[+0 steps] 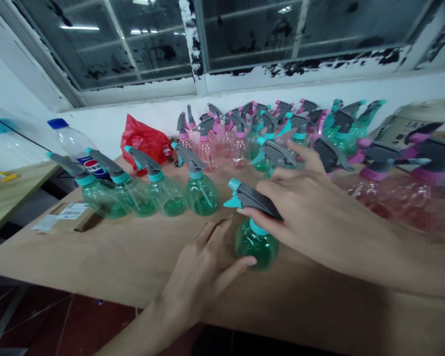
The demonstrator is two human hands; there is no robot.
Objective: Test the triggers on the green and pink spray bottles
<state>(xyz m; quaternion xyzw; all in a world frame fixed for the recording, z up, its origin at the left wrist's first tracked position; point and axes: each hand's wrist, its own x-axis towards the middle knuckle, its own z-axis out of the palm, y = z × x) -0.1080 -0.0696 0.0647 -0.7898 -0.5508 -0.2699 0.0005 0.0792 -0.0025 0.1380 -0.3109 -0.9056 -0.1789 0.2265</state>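
Note:
A green spray bottle (258, 247) with a grey and turquoise spray head stands upright near the middle of the table. My left hand (203, 267) is closed around the lower body of that bottle, with the thumb across its front. Over the spray head, my right hand (315, 212) grips from above and the right, its index finger pointing away. Just left of the hands, a green spray bottle (202, 195) is the nearest of several in a row. Behind my right hand, another grey and turquoise spray head (278, 152) is partly hidden.
Pink spray bottles (239, 148) and green ones crowd the back by the wall. More pink spray bottles (378, 185) stand at right. A red plastic bag (143, 141), a Pepsi bottle (74, 141) and flattened cardboard (83, 217) lie left. The table edge (107, 299) runs in front.

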